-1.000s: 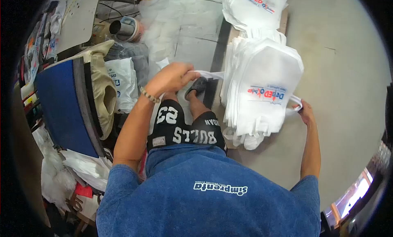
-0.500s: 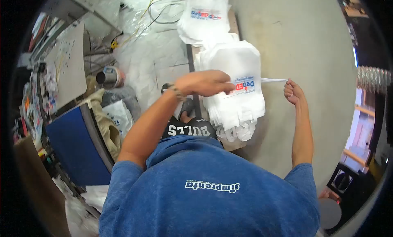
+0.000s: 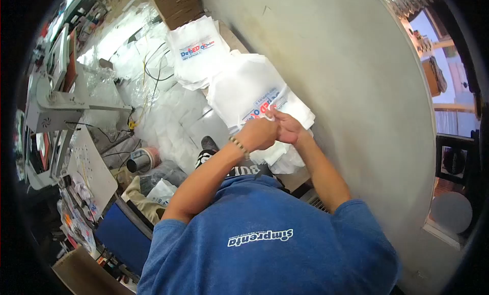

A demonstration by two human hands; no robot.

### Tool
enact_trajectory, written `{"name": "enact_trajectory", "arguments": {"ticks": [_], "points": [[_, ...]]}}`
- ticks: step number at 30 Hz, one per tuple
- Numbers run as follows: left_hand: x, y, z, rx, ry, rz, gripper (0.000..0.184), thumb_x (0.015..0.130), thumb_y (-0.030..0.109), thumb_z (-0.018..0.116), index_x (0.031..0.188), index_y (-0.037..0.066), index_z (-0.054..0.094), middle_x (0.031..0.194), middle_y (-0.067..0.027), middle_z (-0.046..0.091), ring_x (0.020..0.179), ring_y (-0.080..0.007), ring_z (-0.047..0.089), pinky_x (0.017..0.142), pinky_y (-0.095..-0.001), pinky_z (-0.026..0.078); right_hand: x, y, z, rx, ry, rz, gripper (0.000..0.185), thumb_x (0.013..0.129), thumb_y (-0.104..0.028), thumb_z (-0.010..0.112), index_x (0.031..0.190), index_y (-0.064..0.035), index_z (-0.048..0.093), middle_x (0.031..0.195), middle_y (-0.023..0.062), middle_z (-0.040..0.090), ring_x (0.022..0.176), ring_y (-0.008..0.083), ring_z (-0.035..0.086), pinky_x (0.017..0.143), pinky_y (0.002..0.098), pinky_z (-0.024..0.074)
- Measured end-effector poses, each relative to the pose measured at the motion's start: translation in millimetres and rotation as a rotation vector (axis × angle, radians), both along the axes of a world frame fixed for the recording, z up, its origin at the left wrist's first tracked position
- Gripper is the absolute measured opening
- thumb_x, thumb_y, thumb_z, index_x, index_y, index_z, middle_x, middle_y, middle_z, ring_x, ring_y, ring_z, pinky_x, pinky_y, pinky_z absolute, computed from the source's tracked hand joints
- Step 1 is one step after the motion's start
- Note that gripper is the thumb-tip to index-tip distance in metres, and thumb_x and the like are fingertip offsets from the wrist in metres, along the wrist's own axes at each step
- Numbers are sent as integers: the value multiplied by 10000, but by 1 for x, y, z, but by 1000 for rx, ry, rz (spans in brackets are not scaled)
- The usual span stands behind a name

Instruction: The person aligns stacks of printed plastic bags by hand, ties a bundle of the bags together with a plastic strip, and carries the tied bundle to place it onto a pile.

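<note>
Head view: the left hand and the right hand are now being held together above the near part of the large stack of white bags, whereas they were being kept well apart a moment earlier. A white strip is being gripped between them, its slack apparently being taken up. The left fingers are being kept closed around it; the right fingers are being curled in a pinch, though their exact hold is being partly hidden by the overlap. With both ends seemingly being managed at one spot, the strip is probably being worked into a fastening.

The stack is being supported slantwise on a low board, beside a pale grey surface. Blue and red print is being shown on its top bag, partly covered by the hands; layered edges are being fanned out unevenly. Beyond it, a smaller printed stack is being overlapped slightly.
</note>
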State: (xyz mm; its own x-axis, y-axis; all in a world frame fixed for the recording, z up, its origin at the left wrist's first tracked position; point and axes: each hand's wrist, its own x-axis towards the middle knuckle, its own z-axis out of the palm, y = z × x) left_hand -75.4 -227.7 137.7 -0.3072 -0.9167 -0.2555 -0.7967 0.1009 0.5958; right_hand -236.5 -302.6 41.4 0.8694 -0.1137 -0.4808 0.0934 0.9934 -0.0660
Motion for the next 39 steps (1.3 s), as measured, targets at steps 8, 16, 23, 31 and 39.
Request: {"name": "enact_trajectory", "arguments": {"ticks": [8,16,23,31,39], "points": [[43,-54,-53,92,178,503,597,907,504,574,1024,-75,663,840,-243,694,770,-359,686,712,-423,534,18,25,2,-321,220,-20,297,997,-345,510,962,-87,653,894,23,637,892,141,602,815,281,476],[41,-106,-104,788,1261,574,342,979,265,516,992,-47,655,642,8,488,564,-89,466,506,-280,430,-19,-8,-13,-687,540,254,373,953,-353,601,1073,-12,691,837,39,639,837,129,601,819,290,465],[50,-44,-70,214,667,292,332,958,280,502,908,8,688,803,-160,668,755,-254,632,721,-374,488,-17,-51,-51,-1541,686,238,410,804,-118,719,1156,-67,515,855,46,593,827,189,607,728,355,495],[27,41,-101,159,369,278,301,961,294,481,876,49,634,767,-232,644,766,-421,640,681,-525,495,42,-103,-18,-2193,650,1010,265,720,-49,647,982,-58,683,1090,164,529,977,322,613,844,417,510],[34,29,-201,239,347,180,283,912,290,524,849,46,653,810,-217,665,777,-414,644,724,-492,504,55,-108,-15,-1865,631,1248,226,749,-218,718,838,-20,656,806,154,669,717,263,644,672,384,496]]}}
